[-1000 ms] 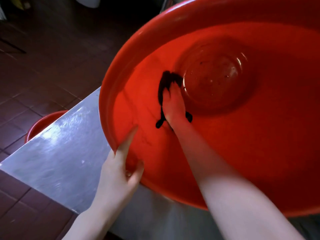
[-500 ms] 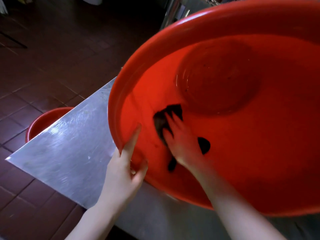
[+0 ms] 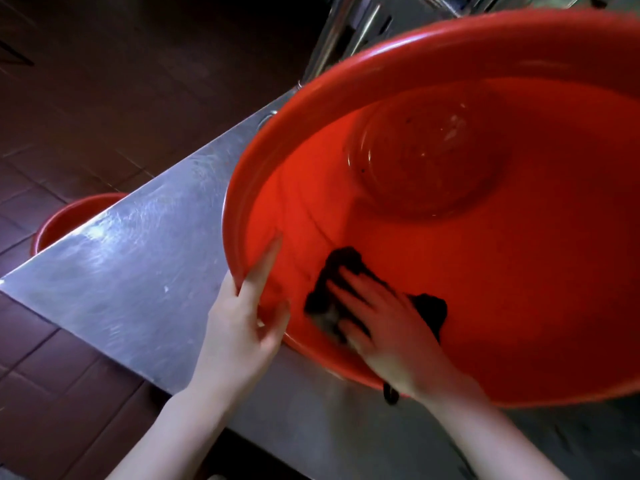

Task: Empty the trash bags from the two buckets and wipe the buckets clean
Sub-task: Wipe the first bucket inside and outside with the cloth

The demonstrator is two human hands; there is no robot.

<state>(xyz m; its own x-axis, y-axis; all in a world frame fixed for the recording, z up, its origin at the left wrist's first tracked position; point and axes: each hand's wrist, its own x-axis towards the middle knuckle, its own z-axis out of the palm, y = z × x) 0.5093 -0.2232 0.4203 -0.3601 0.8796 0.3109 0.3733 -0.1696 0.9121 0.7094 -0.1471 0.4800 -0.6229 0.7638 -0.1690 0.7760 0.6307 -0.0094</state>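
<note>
A big red bucket [image 3: 519, 271] lies tilted on its side on a steel table [image 3: 131, 271], and its open mouth faces the camera. The round bottom shows some small dark specks. The floor [image 3: 86, 98] has dark red tiles. A second red bucket [image 3: 59, 223] stands on the floor behind the table's left edge, partly hidden. The left hand [image 3: 239, 327] grasps the near rim of the big bucket, the forefinger stretched along the rim and the thumb inside. The right hand [image 3: 388, 327], with fingers spread flat, presses a dark cloth [image 3: 343, 268] on the lower inner wall, just beside the rim.
</note>
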